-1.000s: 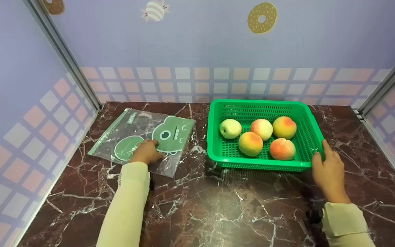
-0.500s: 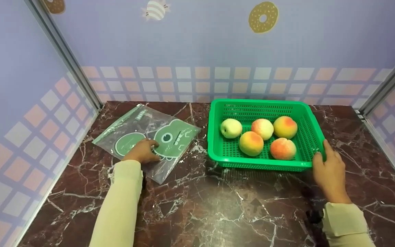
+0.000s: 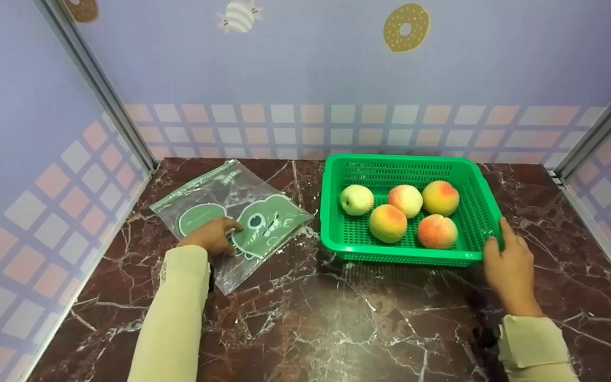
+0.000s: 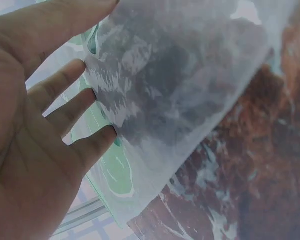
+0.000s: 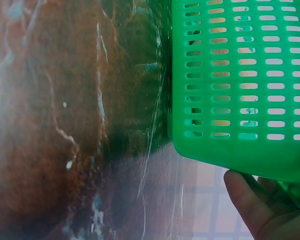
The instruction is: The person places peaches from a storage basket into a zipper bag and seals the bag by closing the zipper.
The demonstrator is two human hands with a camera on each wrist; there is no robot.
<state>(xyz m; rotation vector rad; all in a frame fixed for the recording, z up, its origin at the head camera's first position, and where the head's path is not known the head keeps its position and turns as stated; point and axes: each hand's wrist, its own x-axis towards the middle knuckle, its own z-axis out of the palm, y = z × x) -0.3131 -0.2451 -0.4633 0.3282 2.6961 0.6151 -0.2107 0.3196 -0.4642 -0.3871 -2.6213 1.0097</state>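
Note:
A clear zip bag [image 3: 255, 225] with green cartoon prints lies flat and turned at an angle on the left of the table. My left hand [image 3: 212, 235] rests its fingertips on the bag; in the left wrist view the fingers [image 4: 97, 145] look fairly straight, with the thumb apart from them. To the right stands a green plastic basket [image 3: 406, 254] holding several peaches [image 3: 388, 223]. My right hand [image 3: 509, 268] holds the basket's rim near its front right corner, thumb on the inner side. In the right wrist view the slotted basket wall [image 5: 240, 150] hides part of the fingers.
The dark marbled table [image 3: 316, 329] is bounded by a patterned back wall [image 3: 305, 79] and side panels. Open table surface lies in front of the basket and between it and the bag.
My left hand has slid the bag slightly toward the body and turned it clockwise. The hand itself has shifted a little left. The right hand and the basket have stayed put.

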